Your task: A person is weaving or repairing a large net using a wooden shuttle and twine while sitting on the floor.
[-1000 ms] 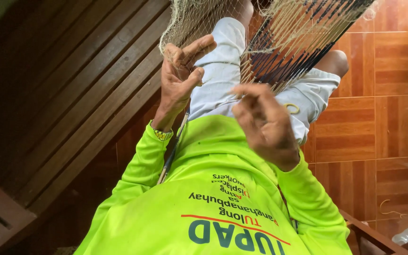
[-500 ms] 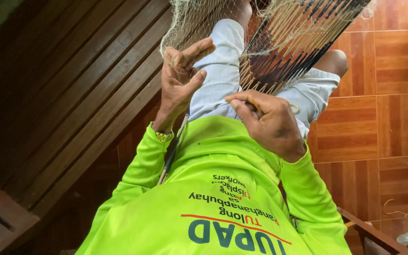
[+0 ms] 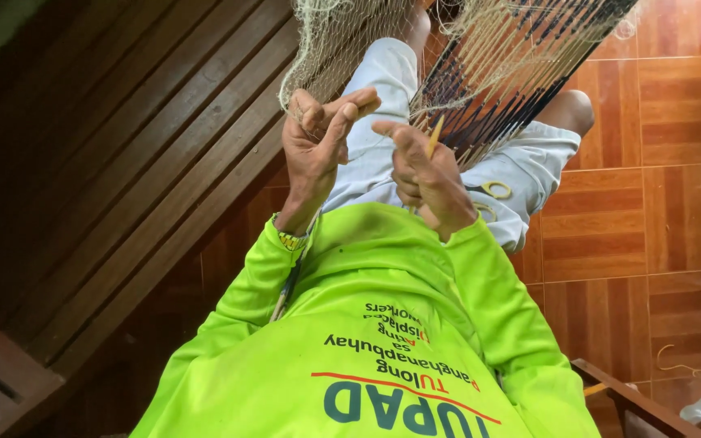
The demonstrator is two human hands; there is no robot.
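**Two hands at a fishing net, seen from above**

The left hand [image 3: 318,146] is raised in front of the chest, its fingers bent and pinched into the pale mesh of the net [image 3: 342,40]; the thumb and forefinger close on strands of it, so the hand grips the net itself; the net hangs from the top edge of the view and drapes down over the hand and the person's lap.

The right hand [image 3: 423,182] sits just beside the left, the two nearly touching at the fingertips; its fingers curl shut around a thin yellowish needle [image 3: 434,136], which sticks up out of the fist toward the net; the forefinger stretches out toward the left hand.

To the right of the hands the net changes to a band of straight, taut strands [image 3: 521,73], pale cord over dark, running slantwise up to the top right corner; this part lies over the person's right knee [image 3: 574,109].

The person wears a bright green long-sleeved shirt [image 3: 367,324] with printing on the chest, and pale shorts [image 3: 529,170]; a pair of scissors with yellow handles [image 3: 490,190] lies on the shorts, just beside the right wrist; a beaded band [image 3: 290,240] shows at the left cuff.

The floor under the right side is of reddish-brown tiles [image 3: 651,203]; on the left runs a dark wooden bench of slats [image 3: 107,162]; the corner of a wooden frame [image 3: 634,401] shows at the bottom right.
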